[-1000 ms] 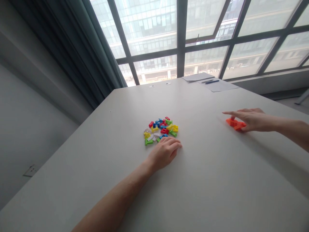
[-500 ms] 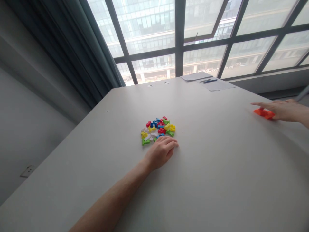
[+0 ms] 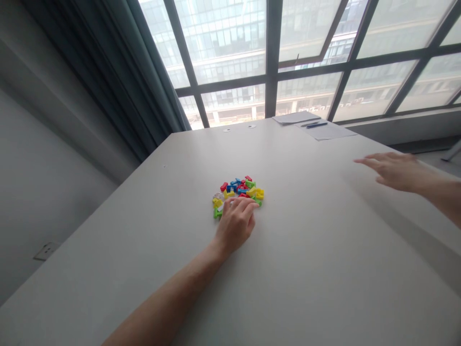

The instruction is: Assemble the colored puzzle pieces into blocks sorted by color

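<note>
Small toy blocks (image 3: 230, 189) in red, blue, yellow, green and white lie in a loose pile on the white table. My left hand (image 3: 236, 218) rests at the pile's near side, its fingers draped over the front blocks, slightly apart. The fingertips and the blocks beneath them are partly hidden. Far to the right, my right hand (image 3: 392, 170) hovers above the tabletop with its fingers stretched out and nothing visible in them. No orange piece shows near it.
The white table (image 3: 306, 250) stretches to the windows. Papers (image 3: 336, 130) and dark pens (image 3: 317, 124) lie at its far right corner. A dark curtain (image 3: 118, 72) hangs at the left, and a wall socket (image 3: 46, 251) sits below it.
My left hand has moved slightly forward and left onto the pile. My right hand has shifted left, and the orange piece seen under it before is out of sight.
</note>
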{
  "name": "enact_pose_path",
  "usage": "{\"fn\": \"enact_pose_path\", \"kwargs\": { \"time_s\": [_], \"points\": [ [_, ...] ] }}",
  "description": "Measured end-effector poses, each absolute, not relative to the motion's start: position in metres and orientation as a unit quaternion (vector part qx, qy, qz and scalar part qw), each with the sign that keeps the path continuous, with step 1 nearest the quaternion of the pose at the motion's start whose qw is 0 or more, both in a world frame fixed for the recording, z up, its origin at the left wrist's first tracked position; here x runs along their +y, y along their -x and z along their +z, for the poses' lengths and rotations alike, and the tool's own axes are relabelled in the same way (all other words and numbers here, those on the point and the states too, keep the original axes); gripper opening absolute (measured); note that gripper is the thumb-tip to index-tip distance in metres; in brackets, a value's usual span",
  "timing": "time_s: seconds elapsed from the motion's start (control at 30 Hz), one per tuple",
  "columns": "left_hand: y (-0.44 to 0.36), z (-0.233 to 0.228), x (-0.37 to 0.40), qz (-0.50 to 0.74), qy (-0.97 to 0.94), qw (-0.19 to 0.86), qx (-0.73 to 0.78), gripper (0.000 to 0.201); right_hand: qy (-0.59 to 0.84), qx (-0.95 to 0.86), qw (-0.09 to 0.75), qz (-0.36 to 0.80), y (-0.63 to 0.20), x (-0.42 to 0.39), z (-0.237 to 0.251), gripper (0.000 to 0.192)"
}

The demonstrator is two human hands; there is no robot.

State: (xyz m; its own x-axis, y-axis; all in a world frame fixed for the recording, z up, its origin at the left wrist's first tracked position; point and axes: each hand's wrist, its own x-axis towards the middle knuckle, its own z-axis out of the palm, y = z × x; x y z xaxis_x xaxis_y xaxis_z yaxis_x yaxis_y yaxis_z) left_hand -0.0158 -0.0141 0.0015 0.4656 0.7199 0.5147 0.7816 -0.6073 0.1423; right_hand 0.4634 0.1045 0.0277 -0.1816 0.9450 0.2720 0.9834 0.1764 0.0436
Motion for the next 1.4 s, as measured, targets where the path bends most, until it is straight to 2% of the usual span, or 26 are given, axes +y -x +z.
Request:
{"fn": "enact_pose_path", "kwargs": {
  "time_s": [0.07,0.17,0.27,0.4,0.57,0.93,1.1,1.4],
  "points": [
    [0.018,0.001,-0.013,-0.268,0.820,0.097,-0.497,0.029,0.536,-0.831,0.119,-0.090,-0.412,0.094,0.024,0.050],
    [0.022,-0.001,-0.010,-0.247,0.786,0.129,-0.552,0.036,0.434,-0.884,0.166,-0.043,-0.327,0.076,0.017,0.046],
    [0.026,-0.001,-0.009,-0.225,0.776,0.132,-0.575,0.038,0.376,-0.904,0.205,-0.002,-0.255,0.057,0.008,0.037],
    [0.029,-0.001,-0.007,-0.218,0.777,0.117,-0.579,0.031,0.319,-0.918,0.233,0.018,-0.204,0.037,-0.003,0.040],
    [0.031,-0.004,-0.003,-0.222,0.774,0.102,-0.584,0.031,0.285,-0.936,0.205,0.015,-0.203,0.029,-0.010,0.042],
    [0.037,-0.003,0.002,-0.216,0.756,0.096,-0.610,0.030,0.251,-0.940,0.230,0.033,-0.207,0.028,-0.007,0.033],
    [0.035,-0.002,0.001,-0.221,0.765,0.118,-0.593,0.031,0.256,-0.944,0.207,0.027,-0.205,0.027,-0.005,0.038],
    [0.033,0.001,-0.004,-0.273,0.780,0.076,-0.559,0.036,0.266,-0.927,0.256,0.066,-0.207,0.028,-0.007,0.014]
  ]
}}
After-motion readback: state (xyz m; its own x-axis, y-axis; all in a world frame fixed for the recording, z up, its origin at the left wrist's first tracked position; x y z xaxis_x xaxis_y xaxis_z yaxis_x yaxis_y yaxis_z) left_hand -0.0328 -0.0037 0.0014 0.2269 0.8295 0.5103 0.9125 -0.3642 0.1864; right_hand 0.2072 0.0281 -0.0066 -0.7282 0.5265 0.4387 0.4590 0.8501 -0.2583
